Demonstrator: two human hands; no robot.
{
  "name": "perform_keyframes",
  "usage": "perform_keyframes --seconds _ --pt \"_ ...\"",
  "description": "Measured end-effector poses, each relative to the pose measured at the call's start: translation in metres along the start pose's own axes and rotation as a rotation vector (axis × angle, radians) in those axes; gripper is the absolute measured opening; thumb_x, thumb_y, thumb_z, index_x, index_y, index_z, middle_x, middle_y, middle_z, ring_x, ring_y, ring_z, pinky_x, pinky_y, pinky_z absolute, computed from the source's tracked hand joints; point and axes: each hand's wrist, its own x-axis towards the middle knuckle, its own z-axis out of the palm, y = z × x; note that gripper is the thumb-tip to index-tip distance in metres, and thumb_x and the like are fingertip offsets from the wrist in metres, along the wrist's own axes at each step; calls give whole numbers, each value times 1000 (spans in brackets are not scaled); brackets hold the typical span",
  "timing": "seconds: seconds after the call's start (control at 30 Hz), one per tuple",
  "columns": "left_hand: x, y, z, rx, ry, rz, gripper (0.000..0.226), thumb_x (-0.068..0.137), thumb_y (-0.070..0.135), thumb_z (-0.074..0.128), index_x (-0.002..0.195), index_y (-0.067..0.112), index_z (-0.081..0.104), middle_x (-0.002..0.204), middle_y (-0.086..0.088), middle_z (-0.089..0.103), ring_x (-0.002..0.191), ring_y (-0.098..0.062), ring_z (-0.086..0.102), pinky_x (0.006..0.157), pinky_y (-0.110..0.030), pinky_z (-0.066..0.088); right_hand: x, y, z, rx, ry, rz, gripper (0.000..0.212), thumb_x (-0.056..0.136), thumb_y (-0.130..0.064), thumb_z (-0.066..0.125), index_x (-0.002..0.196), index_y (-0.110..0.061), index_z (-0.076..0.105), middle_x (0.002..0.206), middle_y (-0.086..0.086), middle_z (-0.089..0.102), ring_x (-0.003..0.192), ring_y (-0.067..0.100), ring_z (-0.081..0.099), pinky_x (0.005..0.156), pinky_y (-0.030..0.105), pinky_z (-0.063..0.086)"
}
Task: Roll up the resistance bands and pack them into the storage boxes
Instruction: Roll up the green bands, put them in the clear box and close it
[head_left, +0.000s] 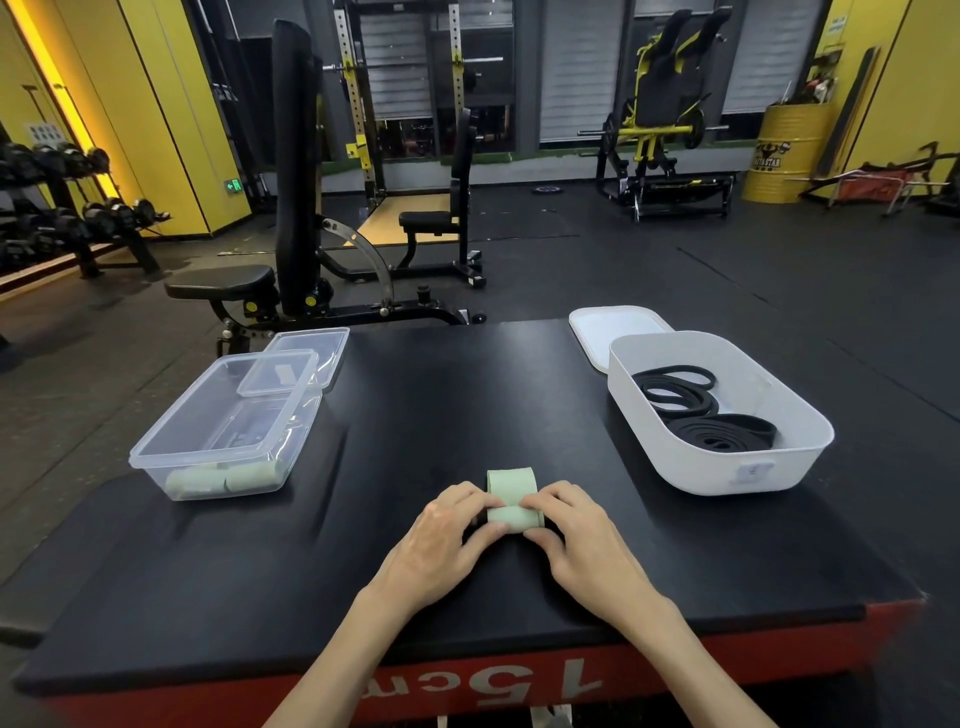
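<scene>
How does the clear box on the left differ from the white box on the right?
The clear box is see-through and angular; the white box is opaque and rounded. The clear box holds pale green rolls; the white box holds black coiled bands. Both stand open on the black platform.

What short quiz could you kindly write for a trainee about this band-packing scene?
1. True or false: the white bin holds black bands.
2. Which container holds rolled green bands? A) white bin B) clear plastic box C) neither
3. What do the left hand and right hand grip?
Key: 1 true; 2 B; 3 the pale green band.
</scene>
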Motion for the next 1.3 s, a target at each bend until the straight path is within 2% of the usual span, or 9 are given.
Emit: perform_keyframes --seconds 0.23,0.4,0.53,0.67,0.8,0.9,1.1,1.3 --pt "-2 2 -1 32 15 18 38 92 53 45 107 23 64 95 17 54 87 -2 50 81 -26 47 -1 1 -1 3 -16 -15 23 88 -18 61 111 -16 63 100 -12 49 92 -2 44 81 4 32" --pt "-3 4 -3 13 3 70 28 87 44 60 108 26 54 99 20 46 84 -2 50 78 -19 45 -1 1 -1 -6 -15 -15 23 89 -18 59 111 -15 63 100 -9 50 92 1 43 79 7 32" --pt "-2 2 -3 13 8 60 26 89 43 57 107 24 59 92 22 46 80 -3 50 76 -16 43 -1 0 0 -19 -2 -6 24 90 -24 57 110 -14 65 99 -8 52 94 4 46 80 14 37" --pt "-2 3 -4 30 9 50 32 90 48 53 109 23 60 90 26 44 79 -2 48 75 -11 39 -1 -4 -2 -4 9 14 29 91 -34 51 112 -18 64 100 -11 45 94 0 44 79 10 36" --pt "-2 3 -3 36 10 34 36 92 51 49 108 21 62 85 20 45 78 0 46 75 -12 38 -2 -4 -3 18 4 18 39 88 -41 51 118 -18 58 101 -12 45 96 1 44 81 15 41" --pt "-1 2 -2 33 8 16 36 92 52 48 108 22 62 86 14 49 80 -2 48 75 -15 40 -2 -1 -2 19 4 -1 30 87 -35 59 113 -21 57 100 -13 45 96 0 43 80 16 41" --pt "-2 6 -3 57 1 39 31 93 50 49 107 25 59 90 20 45 82 -3 48 77 -19 43 -2 0 -1 3 22 -13 25 89 -28 60 112 -18 60 97 -9 48 91 4 45 77 16 40" --pt "-3 6 -3 44 -12 50 33 88 49 56 113 27 52 99 22 41 83 -1 48 77 -16 44 -1 0 -2 -4 26 -13 22 90 -25 60 110 -16 63 95 -9 48 90 5 45 77 17 40"
